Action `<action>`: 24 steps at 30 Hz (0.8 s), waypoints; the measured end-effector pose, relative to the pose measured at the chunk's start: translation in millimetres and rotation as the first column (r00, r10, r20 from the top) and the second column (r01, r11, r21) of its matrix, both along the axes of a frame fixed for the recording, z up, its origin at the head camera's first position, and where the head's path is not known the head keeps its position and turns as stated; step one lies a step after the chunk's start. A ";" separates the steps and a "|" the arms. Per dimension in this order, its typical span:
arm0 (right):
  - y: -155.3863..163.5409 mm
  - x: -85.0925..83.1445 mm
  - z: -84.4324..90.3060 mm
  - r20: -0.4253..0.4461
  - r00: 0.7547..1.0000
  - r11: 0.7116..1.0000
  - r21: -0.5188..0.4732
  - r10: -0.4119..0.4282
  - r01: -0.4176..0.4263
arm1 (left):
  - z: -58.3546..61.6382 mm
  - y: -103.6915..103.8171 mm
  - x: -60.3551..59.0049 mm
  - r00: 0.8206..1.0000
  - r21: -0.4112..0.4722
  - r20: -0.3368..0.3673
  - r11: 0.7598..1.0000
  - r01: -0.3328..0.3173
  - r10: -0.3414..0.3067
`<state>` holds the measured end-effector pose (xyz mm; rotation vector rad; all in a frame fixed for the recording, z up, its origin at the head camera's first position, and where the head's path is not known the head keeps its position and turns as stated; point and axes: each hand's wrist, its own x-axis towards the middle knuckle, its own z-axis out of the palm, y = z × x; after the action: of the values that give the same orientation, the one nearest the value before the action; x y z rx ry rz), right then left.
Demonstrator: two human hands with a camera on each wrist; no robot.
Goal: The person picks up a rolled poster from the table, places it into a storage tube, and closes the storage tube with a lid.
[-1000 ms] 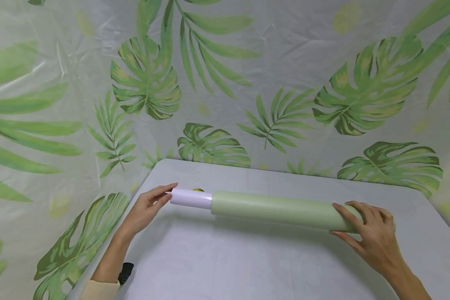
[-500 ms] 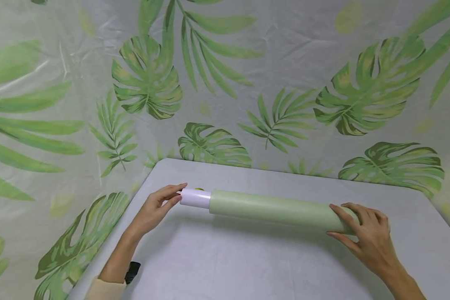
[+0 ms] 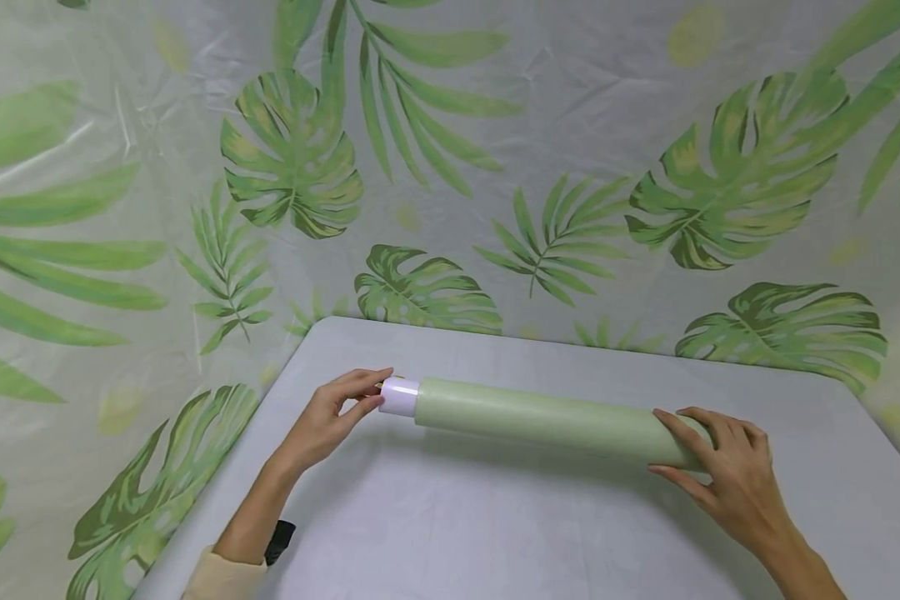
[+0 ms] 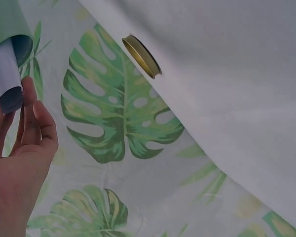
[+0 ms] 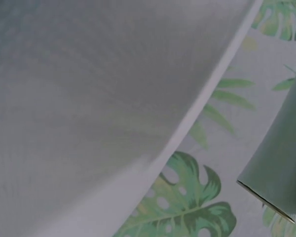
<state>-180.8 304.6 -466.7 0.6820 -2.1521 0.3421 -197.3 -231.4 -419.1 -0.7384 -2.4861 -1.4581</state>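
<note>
Head view: long pale green rolled sheet (image 3: 540, 419) lies flat on the grey-white counter (image 3: 450, 533), long axis running left to right, right end angled a little toward the person. A white inner roll (image 3: 399, 397) sticks out of its left end, only a short stub showing. Left hand (image 3: 335, 414) sits at that left end, fingers nearly straight, fingertips touching the white stub's end, not wrapped around it. Right hand (image 3: 722, 471) rests over the right end of the green roll, fingers spread and draped across the top, thumb against the near side; a loose hold, the roll is not lifted.

Left wrist view: left hand (image 4: 19, 163) fingers straight, tips against the open end of the white inner roll (image 4: 5, 74), which sits inside the green rolled sheet (image 4: 7, 22). A small round brass-coloured tin (image 4: 140, 56) lies at the counter (image 4: 237, 89) edge, well apart from the hand.

Right wrist view: corner of the green rolled sheet (image 5: 281, 168) at the right of the frame; the hand itself barely shows.

Roll lies in the far half of the counter, roughly parallel to the far edge. Left end near the counter's left edge, right end short of the right edge. Broad bare counter surface on the near side. Leaf-print plastic curtain (image 3: 450, 167) hangs close behind and on both sides.
</note>
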 end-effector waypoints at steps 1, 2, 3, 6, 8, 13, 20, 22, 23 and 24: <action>-0.1 0.2 0.0 0.003 1.000 1.000 0.001 0.000 0.000 | -0.2 1.3 -0.3 1.000 -0.001 -0.003 1.000 0.006 -0.006; -0.1 0.4 0.1 0.012 1.000 1.000 0.002 0.002 -0.002 | -0.1 2.7 -0.3 1.000 -0.003 -0.003 1.000 0.010 -0.010; -0.3 0.5 0.1 0.015 1.000 1.000 0.002 0.001 -0.001 | -0.4 3.9 -0.5 1.000 -0.004 -0.004 1.000 0.014 -0.014; -0.8 0.4 0.6 0.020 1.000 1.000 0.002 0.005 -0.005 | -0.6 7.7 -1.2 1.000 -0.012 -0.005 1.000 0.015 -0.015; -0.8 0.1 1.0 0.020 1.000 1.000 0.000 0.005 -0.005 | -0.9 10.5 -1.9 1.000 -0.016 -0.003 1.000 0.013 -0.013; -0.6 -0.3 1.4 0.030 1.000 1.000 -0.002 0.006 -0.006 | -1.7 17.1 -3.4 1.000 -0.020 -0.015 0.999 0.026 -0.026; 0.6 -0.6 1.0 0.054 0.998 1.000 0.018 0.017 -0.018 | -1.4 22.7 -3.7 0.999 -0.028 -0.042 0.999 0.033 -0.034; 0.9 -0.5 1.3 0.067 0.998 1.000 0.021 0.018 -0.020 | -1.3 23.5 -3.6 0.998 -0.026 -0.044 0.999 0.034 -0.035; 0.9 -0.5 1.5 0.072 0.997 1.000 0.020 0.019 -0.020 | -1.3 23.9 -3.6 0.998 -0.026 -0.043 0.999 0.036 -0.037; 0.9 -0.5 1.8 0.077 0.997 1.000 0.016 0.018 -0.019 | -1.3 24.3 -3.4 0.998 -0.026 -0.043 0.999 0.039 -0.040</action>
<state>-181.3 305.5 -464.9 0.7093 -2.2245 0.3654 -200.7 -207.1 -420.4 -0.8192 -2.4755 -1.4111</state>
